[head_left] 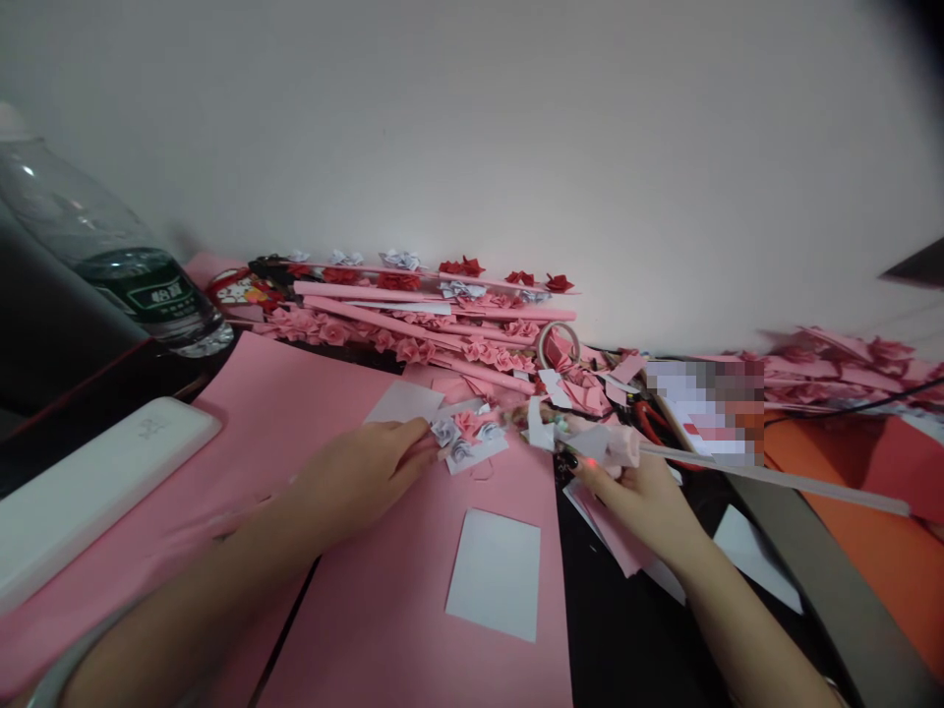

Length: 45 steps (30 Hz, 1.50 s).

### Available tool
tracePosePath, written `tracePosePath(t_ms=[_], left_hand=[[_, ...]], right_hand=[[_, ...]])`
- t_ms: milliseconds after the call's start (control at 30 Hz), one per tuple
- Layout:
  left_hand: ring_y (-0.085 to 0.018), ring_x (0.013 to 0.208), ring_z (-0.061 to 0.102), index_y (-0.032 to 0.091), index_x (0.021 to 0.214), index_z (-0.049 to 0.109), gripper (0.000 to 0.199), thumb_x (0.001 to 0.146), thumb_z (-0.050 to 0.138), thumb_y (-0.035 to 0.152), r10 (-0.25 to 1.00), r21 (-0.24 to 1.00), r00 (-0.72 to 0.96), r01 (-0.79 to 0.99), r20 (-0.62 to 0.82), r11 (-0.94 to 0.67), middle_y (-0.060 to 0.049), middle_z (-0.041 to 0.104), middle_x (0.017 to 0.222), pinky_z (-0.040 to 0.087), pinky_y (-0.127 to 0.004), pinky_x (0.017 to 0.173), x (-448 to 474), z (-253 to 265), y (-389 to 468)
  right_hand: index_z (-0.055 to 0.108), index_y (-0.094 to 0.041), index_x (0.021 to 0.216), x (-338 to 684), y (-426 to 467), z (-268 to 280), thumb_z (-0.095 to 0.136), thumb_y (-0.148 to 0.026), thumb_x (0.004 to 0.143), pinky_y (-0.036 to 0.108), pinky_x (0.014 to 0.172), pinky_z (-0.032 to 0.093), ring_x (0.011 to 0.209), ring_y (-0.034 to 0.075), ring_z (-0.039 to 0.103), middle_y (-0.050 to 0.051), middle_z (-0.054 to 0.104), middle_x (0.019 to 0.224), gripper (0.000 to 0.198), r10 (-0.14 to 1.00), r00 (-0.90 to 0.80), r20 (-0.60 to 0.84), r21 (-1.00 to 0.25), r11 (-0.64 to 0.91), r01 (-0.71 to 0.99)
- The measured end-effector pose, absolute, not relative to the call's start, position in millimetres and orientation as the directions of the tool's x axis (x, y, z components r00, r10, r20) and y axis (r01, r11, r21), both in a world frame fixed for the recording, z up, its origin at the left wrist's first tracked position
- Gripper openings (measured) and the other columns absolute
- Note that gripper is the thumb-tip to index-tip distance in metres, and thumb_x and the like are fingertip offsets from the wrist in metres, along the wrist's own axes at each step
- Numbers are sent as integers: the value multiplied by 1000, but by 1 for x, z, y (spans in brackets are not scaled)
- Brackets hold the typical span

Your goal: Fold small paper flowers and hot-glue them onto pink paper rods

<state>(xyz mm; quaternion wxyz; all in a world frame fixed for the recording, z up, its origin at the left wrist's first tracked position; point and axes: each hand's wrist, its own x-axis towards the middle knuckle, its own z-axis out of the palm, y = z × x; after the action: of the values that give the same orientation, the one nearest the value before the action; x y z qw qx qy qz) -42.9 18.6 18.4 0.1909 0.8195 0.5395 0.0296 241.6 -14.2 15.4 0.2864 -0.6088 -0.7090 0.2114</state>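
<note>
My left hand [369, 472] is closed at the edge of a small cluster of folded paper flowers [466, 429], white-grey ones and a pink one, over the pink sheet. Its thumb and fingers pinch the cluster's left side. My right hand [649, 501] is wrapped round a pale hot glue gun [623, 444], where a small red light glows. A long translucent glue stick [774, 478] juts from its back to the right. The gun's front end, blurred among paper scraps, points left toward the flowers. A white paper square [494, 575] lies flat in front of my hands.
Pink paper [413, 610] covers the table's left and middle. Rolled pink tubes and paper flowers [413, 344] pile along the wall, with a tape roll [559, 346]. A water bottle [140, 265] and white box-like device [110, 492] stand left; orange paper [870, 531] lies right.
</note>
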Motion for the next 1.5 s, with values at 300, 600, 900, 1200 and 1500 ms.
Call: tracePosePath(t_ms=[300,600,900,1200,1500], left_hand=[[-20,69,55,22,80,47,32,92,24,41,898,357,412,871,-155,-338,-3,60,76,31,-29,56,-43,20,19],[-21,70,56,23,80,46,30,93,25,41,890,370,404,876,-211,-310,-3,60,76,32,-29,57,-40,30,18],[-19,67,55,23,77,46,29,92,26,39,910,394,366,879,-194,-269,-2,59,74,33,-29,57,-41,31,20],[-23,75,56,23,81,44,25,90,25,38,964,382,195,917,-182,-113,-4,58,81,35,-28,58,-42,48,22],[-23,75,55,24,78,38,23,90,26,39,966,363,160,929,-203,-78,-2,57,79,32,-26,57,-42,48,21]], right_hand=[[67,-16,103,243,-16,18,51,-35,83,38,74,53,88,28,66,8,72,93,32,984,-76,159,-652,162,741],[67,-18,97,245,-16,15,50,-33,84,34,66,51,79,26,66,7,71,87,27,968,-89,236,-570,212,794],[61,-18,100,246,-14,22,50,-31,81,29,64,47,79,23,65,8,69,90,26,918,-189,348,-339,312,888],[52,-17,121,274,-1,21,50,-26,77,40,77,47,96,31,62,13,64,110,44,928,58,367,-264,44,963],[46,-14,125,288,10,1,48,-15,71,44,90,44,109,30,55,15,57,121,55,941,10,337,-309,100,946]])
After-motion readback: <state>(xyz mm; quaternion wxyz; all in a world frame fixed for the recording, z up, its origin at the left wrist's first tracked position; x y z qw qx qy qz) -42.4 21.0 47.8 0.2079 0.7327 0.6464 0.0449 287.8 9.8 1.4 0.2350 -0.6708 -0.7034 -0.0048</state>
